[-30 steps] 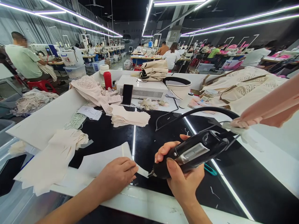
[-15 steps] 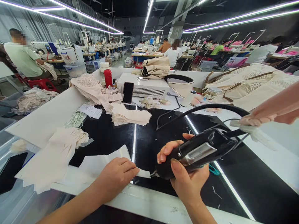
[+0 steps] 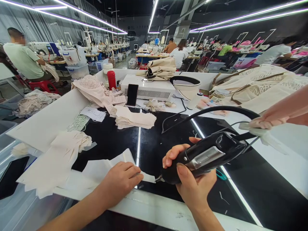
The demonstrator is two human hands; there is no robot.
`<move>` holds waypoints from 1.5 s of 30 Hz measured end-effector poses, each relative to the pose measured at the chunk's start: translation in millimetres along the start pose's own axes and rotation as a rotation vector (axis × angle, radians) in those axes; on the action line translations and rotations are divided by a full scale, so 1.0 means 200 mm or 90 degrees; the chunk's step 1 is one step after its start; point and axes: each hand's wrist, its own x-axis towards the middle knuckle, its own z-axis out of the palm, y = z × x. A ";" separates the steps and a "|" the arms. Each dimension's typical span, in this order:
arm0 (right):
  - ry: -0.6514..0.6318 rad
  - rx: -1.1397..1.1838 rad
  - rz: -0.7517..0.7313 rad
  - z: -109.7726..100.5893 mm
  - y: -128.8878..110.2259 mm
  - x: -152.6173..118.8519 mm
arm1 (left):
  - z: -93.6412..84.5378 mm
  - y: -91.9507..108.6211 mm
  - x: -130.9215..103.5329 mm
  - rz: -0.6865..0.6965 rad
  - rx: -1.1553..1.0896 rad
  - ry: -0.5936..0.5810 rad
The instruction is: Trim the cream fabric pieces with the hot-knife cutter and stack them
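My right hand (image 3: 196, 179) is wrapped round a black handheld tool (image 3: 204, 158) with a silver plate and a thick black cable. The tool's pointed metal tip touches or nearly touches the right end of a pale fabric piece (image 3: 148, 178) on the black tabletop (image 3: 154, 144). My left hand (image 3: 122, 181) lies over the same fabric near the front edge, its fingers bent and close together, pressing it down. Whether the fingertips pinch the fabric is hard to see. More pale fabric spreads left of that hand.
A fabric stack (image 3: 134, 118) lies mid-table, with a phone (image 3: 132, 94), red bottle (image 3: 111, 80) and white box (image 3: 149, 88) behind. Loose pieces (image 3: 55, 157) hang over the left edge. Teal scissors handles (image 3: 221, 175) lie right of the tool. A person (image 3: 24, 61) sits far left.
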 end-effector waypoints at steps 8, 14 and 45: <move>0.010 -0.012 0.005 0.02 -0.01 0.01 | 0.00 0.00 0.00 0.006 0.006 0.011; 0.041 0.003 -0.014 0.07 0.01 0.03 | 0.02 0.00 0.00 0.001 0.000 0.029; 0.069 -0.053 -0.019 0.08 0.04 0.01 | 0.03 0.01 -0.02 -0.006 0.011 0.033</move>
